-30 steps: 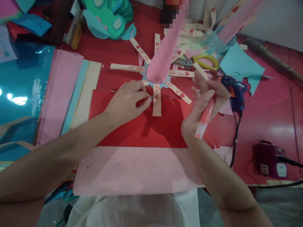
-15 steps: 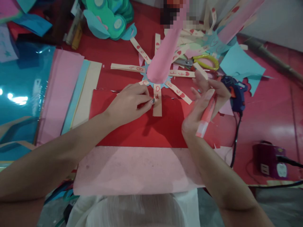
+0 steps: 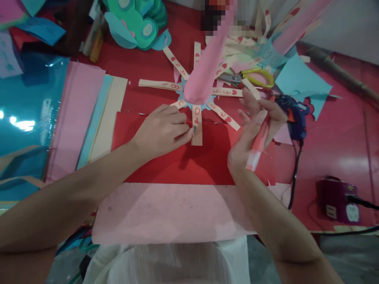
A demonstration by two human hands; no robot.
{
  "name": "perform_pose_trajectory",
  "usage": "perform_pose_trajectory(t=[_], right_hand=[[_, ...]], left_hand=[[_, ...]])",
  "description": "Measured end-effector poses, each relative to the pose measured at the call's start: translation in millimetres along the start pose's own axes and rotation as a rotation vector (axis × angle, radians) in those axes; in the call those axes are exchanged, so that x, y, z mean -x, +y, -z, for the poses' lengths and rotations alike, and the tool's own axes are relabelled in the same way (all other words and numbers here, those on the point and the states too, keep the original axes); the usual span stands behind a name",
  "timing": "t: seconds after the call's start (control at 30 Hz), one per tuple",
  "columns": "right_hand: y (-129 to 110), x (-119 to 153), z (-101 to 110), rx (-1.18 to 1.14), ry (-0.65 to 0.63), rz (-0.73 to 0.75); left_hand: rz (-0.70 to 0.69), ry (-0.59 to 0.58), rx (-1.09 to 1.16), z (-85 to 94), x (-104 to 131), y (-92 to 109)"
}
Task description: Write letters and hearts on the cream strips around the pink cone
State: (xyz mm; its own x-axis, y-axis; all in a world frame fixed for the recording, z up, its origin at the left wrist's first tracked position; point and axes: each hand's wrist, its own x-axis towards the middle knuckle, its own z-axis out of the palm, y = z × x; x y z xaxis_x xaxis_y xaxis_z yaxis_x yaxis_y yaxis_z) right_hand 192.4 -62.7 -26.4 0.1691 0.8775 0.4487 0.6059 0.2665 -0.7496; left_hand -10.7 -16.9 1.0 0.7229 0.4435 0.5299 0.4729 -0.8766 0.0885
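Honestly, the pink paper cone (image 3: 201, 81), upright beyond the left hand (image 3: 164, 130), looks light, crushable; I'd grab it low. That hand's touching the cream paper D strip (image 3: 197, 139), can't tell if pinching; right hand (image 3: 247, 135) grips a coral plastic marker (image 3: 259, 142).

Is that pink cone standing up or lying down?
Standing up. The wide end of the pink cone sits on the blue paper piece, its narrower part rising above the strips.

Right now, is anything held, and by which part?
The right hand holds a pen by the part opposite its white end. The left hand touches the D strip; grip unclear.
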Motion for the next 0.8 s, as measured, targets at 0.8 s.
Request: perform_pose_trajectory(t=[0.8], right_hand=[[-29.8, -1.3, -1.3, -0.233, 0.263, -0.083]], left_hand=[[0.152, -0.066, 0.265, -1.4, 1.7, -2.2]])
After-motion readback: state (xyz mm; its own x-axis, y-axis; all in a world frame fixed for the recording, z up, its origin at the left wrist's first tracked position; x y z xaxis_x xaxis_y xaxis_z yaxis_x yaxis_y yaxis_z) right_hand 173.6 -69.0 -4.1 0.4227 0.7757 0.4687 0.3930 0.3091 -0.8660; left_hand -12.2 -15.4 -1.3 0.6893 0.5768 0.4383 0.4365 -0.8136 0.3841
